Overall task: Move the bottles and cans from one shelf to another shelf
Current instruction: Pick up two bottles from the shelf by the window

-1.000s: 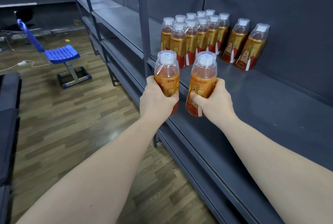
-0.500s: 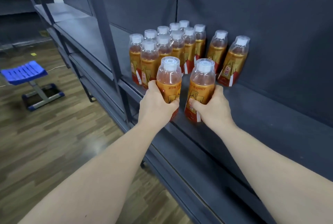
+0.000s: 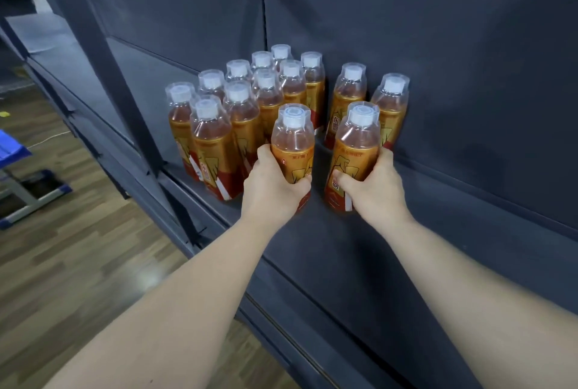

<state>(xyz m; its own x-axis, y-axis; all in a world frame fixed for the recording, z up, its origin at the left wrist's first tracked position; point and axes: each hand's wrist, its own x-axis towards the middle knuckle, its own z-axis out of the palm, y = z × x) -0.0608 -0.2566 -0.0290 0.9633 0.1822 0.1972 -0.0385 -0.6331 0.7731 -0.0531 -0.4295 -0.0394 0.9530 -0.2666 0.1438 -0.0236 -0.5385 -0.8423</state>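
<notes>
Setting two bottles down on the shelf (image 3: 422, 263) looks like the step in hand, one per hand. The left hand (image 3: 273, 191) holds the left bottle (image 3: 292, 141) round its label, w/ fingers (image 3: 262, 155) curled on the outer side and the thumb across the front. The right hand (image 3: 373, 191) holds the right bottle (image 3: 356, 141) mirror-fashion: thumb on the label front, fingers (image 3: 386, 159) round the right side. Both bottles are upright, caps up, side by side w/ a narrow gap, not touching. Their bases are low at the shelf; can't tell if they rest on it yet.

To do this well, imo:
- Lower straight down and keep both vertical.
- Feel the bases land flat before loosening the grip.
- Mind the neighbours. The left bottle sits just beside the packed cluster (image 3: 219, 126) on the shelf's left, so the knuckles could nudge the front ones.
- The right bottle is in front of the pair (image 3: 348, 98) standing by the back panel (image 3: 453, 91), approx. in line w/ them, so it makes a tidy second row there.
- Slide the fingers off sideways and back, not up past the caps, so nothing tips.
</notes>
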